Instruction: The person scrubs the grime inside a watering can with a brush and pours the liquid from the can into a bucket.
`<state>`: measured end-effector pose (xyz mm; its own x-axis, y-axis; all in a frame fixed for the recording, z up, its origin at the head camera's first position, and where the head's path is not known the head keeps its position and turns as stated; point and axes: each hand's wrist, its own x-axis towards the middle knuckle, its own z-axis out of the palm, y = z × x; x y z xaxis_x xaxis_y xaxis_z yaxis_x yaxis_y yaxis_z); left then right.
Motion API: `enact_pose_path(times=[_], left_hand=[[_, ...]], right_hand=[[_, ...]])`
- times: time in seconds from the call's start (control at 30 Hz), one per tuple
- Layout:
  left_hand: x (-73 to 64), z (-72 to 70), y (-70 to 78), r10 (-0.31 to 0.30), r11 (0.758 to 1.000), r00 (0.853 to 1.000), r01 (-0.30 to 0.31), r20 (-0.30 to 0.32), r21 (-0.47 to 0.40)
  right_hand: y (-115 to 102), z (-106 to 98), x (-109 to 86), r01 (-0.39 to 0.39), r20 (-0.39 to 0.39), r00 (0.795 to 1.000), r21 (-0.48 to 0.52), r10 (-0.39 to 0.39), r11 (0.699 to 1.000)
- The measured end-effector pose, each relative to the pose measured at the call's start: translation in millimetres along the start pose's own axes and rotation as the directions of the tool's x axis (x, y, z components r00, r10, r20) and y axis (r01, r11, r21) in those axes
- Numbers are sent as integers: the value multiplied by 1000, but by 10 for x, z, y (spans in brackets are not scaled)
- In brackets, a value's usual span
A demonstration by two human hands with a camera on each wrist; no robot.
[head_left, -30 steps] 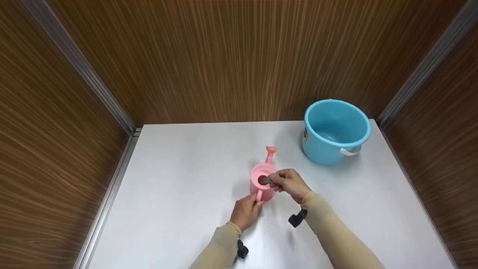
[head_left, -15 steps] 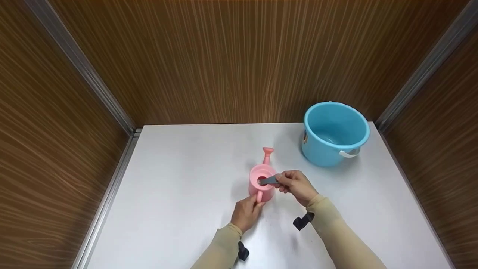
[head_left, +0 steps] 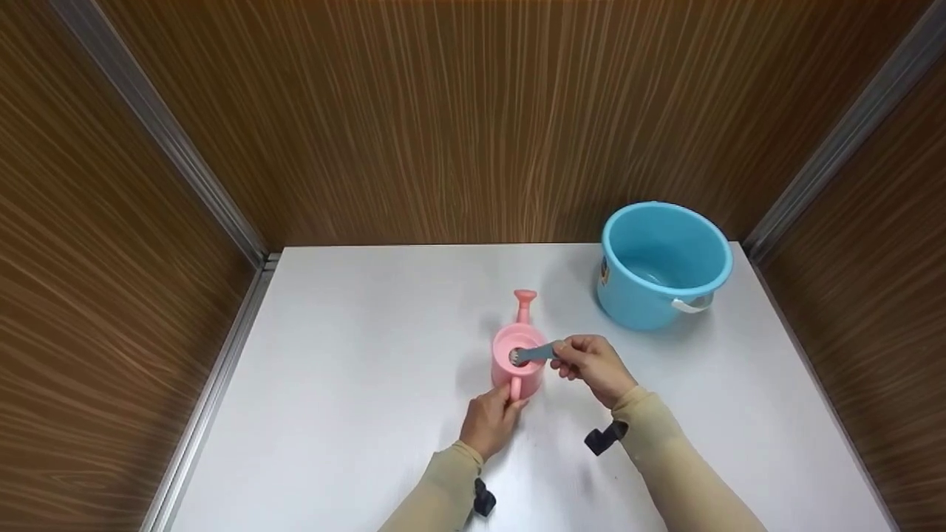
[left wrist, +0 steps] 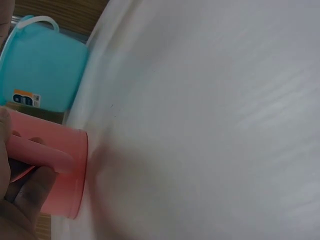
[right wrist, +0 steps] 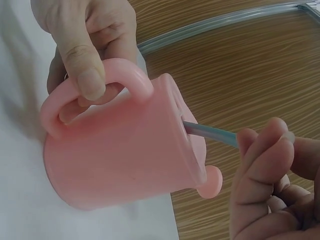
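Left hand (head_left: 488, 421): thumb and fingers curled round the pink watering can's handle (right wrist: 120, 70).
Right hand (head_left: 595, 367): pinching a grey-blue stick (head_left: 539, 352).
Watering can (right wrist: 120, 150): upright, just beyond the left hand, spout (head_left: 524, 307) pointing away.
Stick: slanting from the right hand's fingertips into the can's top opening.
Blue bucket (head_left: 643, 310): on the white desk (head_left: 355, 369), beyond the right hand.

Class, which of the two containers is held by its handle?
The pink watering can: the left hand grips its handle. The blue bucket stands farther back, touched by neither hand.
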<state>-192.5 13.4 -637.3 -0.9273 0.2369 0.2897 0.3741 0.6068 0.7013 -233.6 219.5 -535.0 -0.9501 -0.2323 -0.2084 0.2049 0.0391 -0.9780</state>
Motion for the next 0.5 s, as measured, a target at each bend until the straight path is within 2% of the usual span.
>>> enact_pose_path(times=[0.13,0.33,0.5], left_hand=[[2,-6,-3,-7,1000,1000,7,0,-10],[6,14,-10,32,999,999,-32,-14,13],[-4,19,-26,53,998,998,-53,-19,37]], right_hand=[[6,106,48,10,19,1000,-71,-8,997],[8,299,129,11,25,1000,-193,-6,981],[18,357,171,-8,-1,1000,-218,8,976]])
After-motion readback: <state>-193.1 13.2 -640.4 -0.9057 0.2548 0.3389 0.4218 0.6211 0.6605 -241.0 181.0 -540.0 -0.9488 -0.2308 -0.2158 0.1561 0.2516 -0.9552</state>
